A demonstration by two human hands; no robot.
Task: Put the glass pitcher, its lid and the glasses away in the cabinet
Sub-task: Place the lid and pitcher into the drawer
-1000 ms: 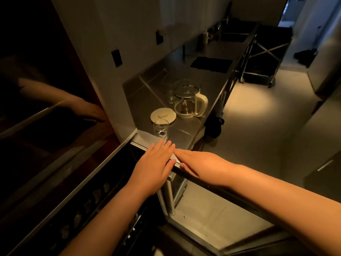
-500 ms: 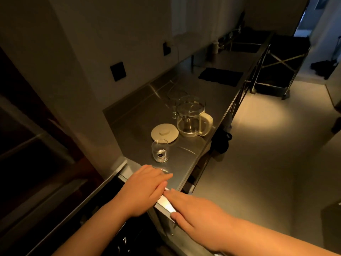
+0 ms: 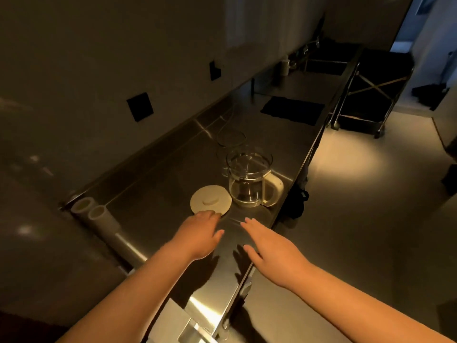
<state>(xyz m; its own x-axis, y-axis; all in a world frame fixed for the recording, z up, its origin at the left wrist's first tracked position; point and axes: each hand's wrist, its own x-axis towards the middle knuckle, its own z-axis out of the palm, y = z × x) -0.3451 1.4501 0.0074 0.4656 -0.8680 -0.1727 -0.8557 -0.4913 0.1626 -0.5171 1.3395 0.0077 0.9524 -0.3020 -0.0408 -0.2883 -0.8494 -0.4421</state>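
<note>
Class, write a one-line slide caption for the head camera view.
Both hands, left and right, reach over a steel counter toward a cream lid and glass pitcher.

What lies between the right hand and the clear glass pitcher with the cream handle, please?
Only bare stainless steel countertop, as the head view shows.
</note>
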